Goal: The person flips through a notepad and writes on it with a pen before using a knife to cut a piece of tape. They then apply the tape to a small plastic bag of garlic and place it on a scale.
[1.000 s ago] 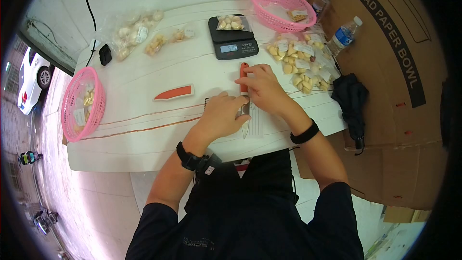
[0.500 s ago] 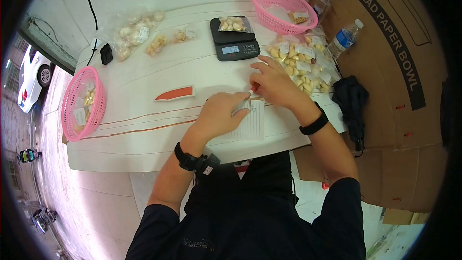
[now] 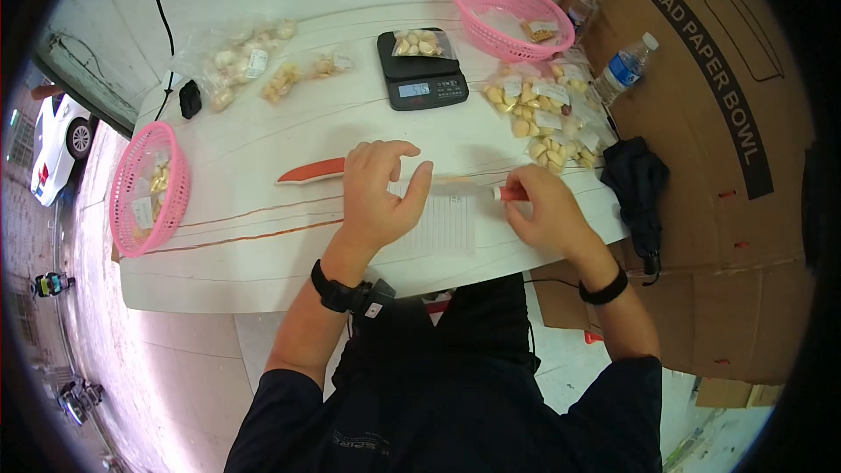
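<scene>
My right hand [image 3: 550, 210] is closed around the red-orange handle [image 3: 512, 194] of what looks like a small knife. A white collar shows at its front, and a pale, blurred blade points left over the paper. My left hand [image 3: 380, 194] is open and empty, thumb and fingers apart, at the left edge of the lined white paper [image 3: 442, 226]. Beside it lies an orange, blade-shaped sheath [image 3: 308, 172] with a white edge; its right end is hidden behind my fingers. Beyond the hands, a black digital scale [image 3: 429, 93] bears a clear bag of garlic cloves [image 3: 419, 43].
Several bags of peeled garlic cloves [image 3: 536, 114] lie at the right, by a black folded umbrella [image 3: 638, 193], water bottles [image 3: 625, 70] and a large cardboard box [image 3: 692, 123]. Pink baskets [image 3: 123, 228] stand left and back right. More bagged garlic [image 3: 229, 70] lies back left.
My hands have moved apart. The right has drawn the knife to the right, away from the left hand. My left hand has let go, moved left and opened.
</scene>
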{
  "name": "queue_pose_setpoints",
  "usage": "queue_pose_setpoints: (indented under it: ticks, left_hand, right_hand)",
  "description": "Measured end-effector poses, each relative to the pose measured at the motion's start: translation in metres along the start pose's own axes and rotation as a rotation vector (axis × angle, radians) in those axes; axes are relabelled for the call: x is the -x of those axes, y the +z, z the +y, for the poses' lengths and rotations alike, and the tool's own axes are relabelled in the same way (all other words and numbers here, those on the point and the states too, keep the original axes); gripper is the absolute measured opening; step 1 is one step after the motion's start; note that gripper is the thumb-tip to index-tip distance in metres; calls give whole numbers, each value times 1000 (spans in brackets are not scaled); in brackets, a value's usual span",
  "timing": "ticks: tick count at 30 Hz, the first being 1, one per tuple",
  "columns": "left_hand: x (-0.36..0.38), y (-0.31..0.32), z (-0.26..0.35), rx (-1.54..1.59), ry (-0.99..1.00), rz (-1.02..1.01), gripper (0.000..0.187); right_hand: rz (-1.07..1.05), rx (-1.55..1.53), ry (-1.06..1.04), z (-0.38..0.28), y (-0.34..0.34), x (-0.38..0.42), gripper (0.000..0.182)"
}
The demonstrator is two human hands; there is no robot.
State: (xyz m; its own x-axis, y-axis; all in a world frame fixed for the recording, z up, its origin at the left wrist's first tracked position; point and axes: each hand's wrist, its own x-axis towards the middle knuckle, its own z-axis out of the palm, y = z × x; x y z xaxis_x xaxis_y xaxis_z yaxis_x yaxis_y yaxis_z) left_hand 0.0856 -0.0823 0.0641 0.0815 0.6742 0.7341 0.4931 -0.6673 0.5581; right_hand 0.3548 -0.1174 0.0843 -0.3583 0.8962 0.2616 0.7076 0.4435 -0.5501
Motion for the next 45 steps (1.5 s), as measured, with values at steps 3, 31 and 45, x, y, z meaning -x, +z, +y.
queue_pose_setpoints:
  ticks: [3, 31, 45]
  left_hand:
    - [0, 1, 0, -46, -16, -126, 23]
    - [20, 10, -8, -216, -139, -608, 63]
    - [21, 12, -7, -221, -153, -595, 62]
  right_hand:
    - [-63, -17, 26, -5, 4, 16, 23]
    - [-104, 2, 50, 12, 11, 24, 19]
    - [-142, -4, 49, 14, 9, 21, 15]
